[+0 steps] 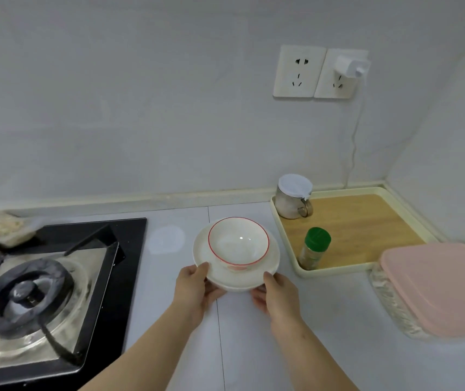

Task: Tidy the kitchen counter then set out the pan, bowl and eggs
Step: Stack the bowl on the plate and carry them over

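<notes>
Both hands are on the crockery: the left hand [194, 286] and the right hand [275, 294] each grip the near edge of a stack of plates [272, 256], thumb on top of the rim and fingers tucked underneath. The red-rimmed bowl [238, 244] sits upright on top of that stack, over the white counter [310, 334], between the gas hob [42, 292] on the left and the cream tray [338, 271] on the right. From here I cannot tell whether the far edge of the stack is off the counter or resting on it. I take this for the tidying part of the job; no pan or eggs are in sight. The bowl is only resting loose on glazed china, so to my mind the thing to do is keep the stack dead level, lift with both hands together, and move slowly so that the bowl does not slide. Spreading the fingers further under the bottom plate would steady the load. The stack should also be kept clear of the green-capped spice bottle [314, 249] just to the right, which looks easy to tip. As for writing, the bottle's label is too blurred to read. I can see no lettering on the white-lidded jar [293, 200], the pink-lidded box [437, 286], the wall sockets [299, 71] or the white charger [351, 66].
</notes>
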